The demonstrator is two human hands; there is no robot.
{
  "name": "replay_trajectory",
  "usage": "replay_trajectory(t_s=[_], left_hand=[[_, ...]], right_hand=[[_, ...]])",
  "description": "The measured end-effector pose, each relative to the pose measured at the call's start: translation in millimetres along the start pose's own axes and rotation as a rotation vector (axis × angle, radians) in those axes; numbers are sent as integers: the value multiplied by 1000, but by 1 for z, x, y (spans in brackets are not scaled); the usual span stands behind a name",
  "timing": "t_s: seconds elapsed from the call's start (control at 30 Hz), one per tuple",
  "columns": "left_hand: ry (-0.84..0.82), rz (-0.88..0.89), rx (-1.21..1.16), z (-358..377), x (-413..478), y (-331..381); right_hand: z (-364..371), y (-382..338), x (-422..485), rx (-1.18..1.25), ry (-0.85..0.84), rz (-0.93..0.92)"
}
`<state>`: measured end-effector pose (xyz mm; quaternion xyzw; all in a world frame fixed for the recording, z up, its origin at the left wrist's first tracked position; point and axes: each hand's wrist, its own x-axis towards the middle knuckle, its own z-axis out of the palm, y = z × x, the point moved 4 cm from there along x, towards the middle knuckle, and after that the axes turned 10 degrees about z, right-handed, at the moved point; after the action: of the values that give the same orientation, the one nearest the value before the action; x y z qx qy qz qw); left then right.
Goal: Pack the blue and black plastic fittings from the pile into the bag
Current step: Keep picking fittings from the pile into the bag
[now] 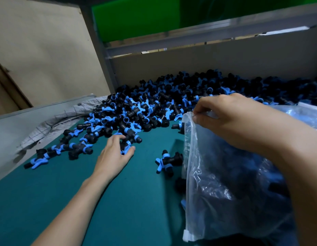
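Head camera is showing your right hand [225,119] pinching the top rim of the clear bag [216,189], which is sitting partly filled on the green mat [118,210]. Left of the bag, your left hand [113,157] is gripping fittings [126,148] at the near edge of the pile [163,103], which is spreading behind and left of the bag. 1 loose fitting [167,161] is lying just beside the bag's left wall.

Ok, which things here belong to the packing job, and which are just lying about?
Job: pile of fittings; clear bag, its rim pinched by the right hand; left hand gripping a fitting at the pile's edge; stray fitting beside the bag.
Lying about: crumpled grey cloth; green panel behind.
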<state>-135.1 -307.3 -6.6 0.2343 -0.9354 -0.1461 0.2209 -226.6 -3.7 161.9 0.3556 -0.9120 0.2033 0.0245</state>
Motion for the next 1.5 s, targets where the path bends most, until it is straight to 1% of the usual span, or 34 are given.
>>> replay_trajectory(t_s=[0.07, 0.17, 0.27, 0.33, 0.37, 0.5, 0.6, 0.63, 0.67, 0.7, 0.77, 0.83, 0.9, 0.97, 1.07, 1.1, 1.17, 1.27, 1.5], left_hand=[[22, -10, 15, -2, -3, 3], [60, -67, -38, -4, -8, 5], [176, -210, -40, -9, -20, 6], [198, -300, 27, -12, -33, 5], [194, -318, 70, -13, -40, 4], [143, -255, 229, -12, -53, 6], [159, -250, 221, -14, -52, 5], [195, -236, 161, -14, -51, 5], [257, -222, 34, -16, -50, 5], [323, -220, -157, -17, -49, 6], [435, -255, -632, -15, -46, 14], [486, -337, -1036, -6, -42, 26], [495, -420, -1340, 9, -38, 42], [483, -524, -1575, 24, -32, 59], [410, -674, -1973, 39, -21, 82], [395, -695, -2064, 42, -17, 86], [365, -685, -2132, 46, -10, 88], [318, -677, -2136, 49, -10, 88], [318, -719, -2162, 46, -12, 87]], right_hand=[[0, 0, -1, -5, -1, -4], [0, 0, -1, -2, 5, -9], [0, 1, 0, 2, 9, -10], [0, 1, -1, 0, 11, -11], [0, 1, -1, -4, 14, -12], [-1, -1, -3, -7, 5, -9], [-1, -2, -3, -9, -2, -10], [0, -2, -3, -13, -3, -7], [0, -2, -3, -17, -1, -3], [-1, -1, -3, -18, 3, 0], [-1, -1, -3, -15, 13, -2], [0, 0, -2, -17, 19, -8], [0, 0, -2, -20, 21, -7], [0, 1, -1, -23, 17, -3], [0, 0, -2, -20, 8, 9], [0, 0, -3, -18, 6, 10], [1, 0, -3, -13, 6, 7], [0, 0, -2, -16, -10, 9], [0, -1, -3, -9, 3, 3]])
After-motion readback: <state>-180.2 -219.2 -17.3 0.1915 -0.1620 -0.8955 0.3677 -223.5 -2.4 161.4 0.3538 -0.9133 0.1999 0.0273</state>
